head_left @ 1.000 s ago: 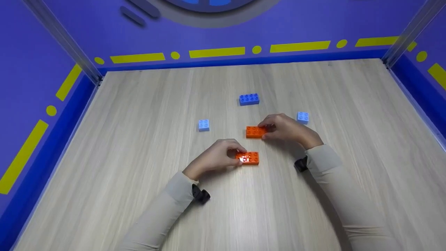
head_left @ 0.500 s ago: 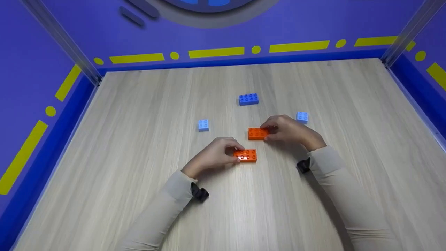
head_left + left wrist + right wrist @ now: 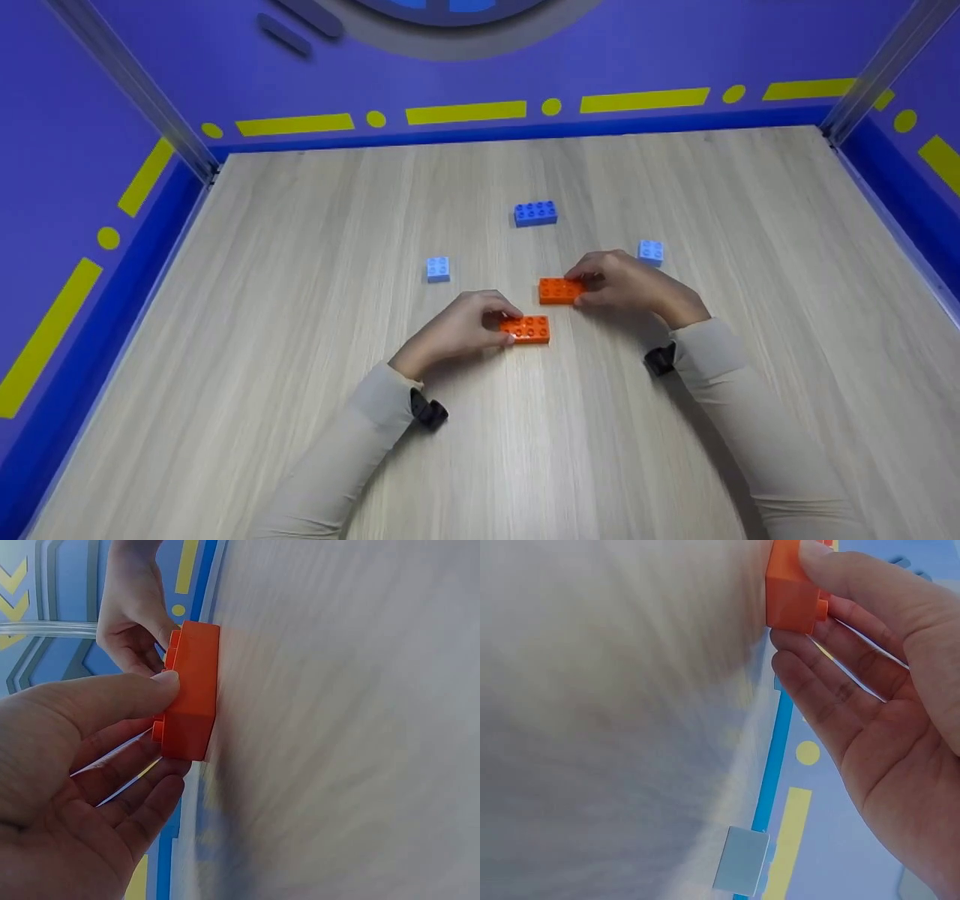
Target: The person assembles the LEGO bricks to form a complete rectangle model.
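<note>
Jutting from left hand [image 3: 461, 331]: orange brick [image 3: 532, 331]

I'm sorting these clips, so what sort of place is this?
Looks like a booth, perhaps for play: striped purple walls on three sides of a wood-look table, with toy bricks on it.

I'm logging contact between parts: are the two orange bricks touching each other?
No: the head view shows tabletop between the nearer orange brick and the farther orange brick.
</note>
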The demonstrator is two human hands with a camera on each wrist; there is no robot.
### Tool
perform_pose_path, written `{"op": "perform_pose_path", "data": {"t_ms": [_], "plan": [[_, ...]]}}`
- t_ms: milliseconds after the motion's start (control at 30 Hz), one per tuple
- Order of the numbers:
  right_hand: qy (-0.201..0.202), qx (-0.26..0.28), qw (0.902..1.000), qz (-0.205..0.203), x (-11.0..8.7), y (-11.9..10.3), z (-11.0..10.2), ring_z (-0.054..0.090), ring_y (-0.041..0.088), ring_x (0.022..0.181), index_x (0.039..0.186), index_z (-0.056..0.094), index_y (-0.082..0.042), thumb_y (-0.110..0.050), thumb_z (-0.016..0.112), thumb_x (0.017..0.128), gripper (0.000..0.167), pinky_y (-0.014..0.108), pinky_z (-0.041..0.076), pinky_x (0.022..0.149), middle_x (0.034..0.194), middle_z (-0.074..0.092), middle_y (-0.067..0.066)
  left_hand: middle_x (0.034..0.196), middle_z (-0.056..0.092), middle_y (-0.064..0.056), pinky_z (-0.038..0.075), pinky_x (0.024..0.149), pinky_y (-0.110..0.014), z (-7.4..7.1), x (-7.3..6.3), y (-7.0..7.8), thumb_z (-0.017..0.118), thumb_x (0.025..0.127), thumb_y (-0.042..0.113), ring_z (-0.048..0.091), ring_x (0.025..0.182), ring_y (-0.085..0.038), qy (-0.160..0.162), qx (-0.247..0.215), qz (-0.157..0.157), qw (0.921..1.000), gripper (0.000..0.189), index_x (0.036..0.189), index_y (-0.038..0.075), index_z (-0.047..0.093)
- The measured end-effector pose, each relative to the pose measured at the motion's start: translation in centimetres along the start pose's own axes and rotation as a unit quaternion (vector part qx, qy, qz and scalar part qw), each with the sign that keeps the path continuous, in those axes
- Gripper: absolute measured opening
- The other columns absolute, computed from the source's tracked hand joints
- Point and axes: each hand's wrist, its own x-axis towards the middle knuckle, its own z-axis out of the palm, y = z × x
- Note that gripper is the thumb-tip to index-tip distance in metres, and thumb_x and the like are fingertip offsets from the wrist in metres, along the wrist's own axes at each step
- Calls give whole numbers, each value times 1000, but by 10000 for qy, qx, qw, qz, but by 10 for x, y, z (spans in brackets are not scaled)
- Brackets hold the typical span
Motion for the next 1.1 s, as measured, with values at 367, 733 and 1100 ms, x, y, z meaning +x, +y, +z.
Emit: {"op": "perform_pose_path", "data": {"t_ms": [367, 733, 1100], "plan": [[-46, 28, 10000, -29, -5, 0, -1, 63, 24, 102, 114, 69, -5, -11, 76, 81, 34, 42, 53, 91, 113, 68, 12, 112, 66, -4, 48, 88, -29, -1, 1, -2, 74, 82, 8, 57, 97, -14, 59, -26, -56, 10000, 32, 114, 8, 70], [-66, -110, 9999, 14, -10, -1, -2, 63, 24, 102, 113, 70, -5, -13, 76, 81, 33, 43, 53, 91, 112, 68, 11, 114, 66, -5, 47, 94, -32, -3, 3, -3, 72, 83, 7, 58, 104, -16, 135, -62, -117, 9998, 32, 115, 8, 69], [-90, -192, 9997, -80, -15, 1, -1, 63, 22, 102, 113, 70, -7, -15, 76, 81, 33, 41, 53, 91, 110, 69, 8, 115, 66, -5, 47, 97, -34, -4, 6, -8, 72, 83, 7, 58, 106, -18, 244, -95, -114, 9996, 33, 115, 8, 69]]}}
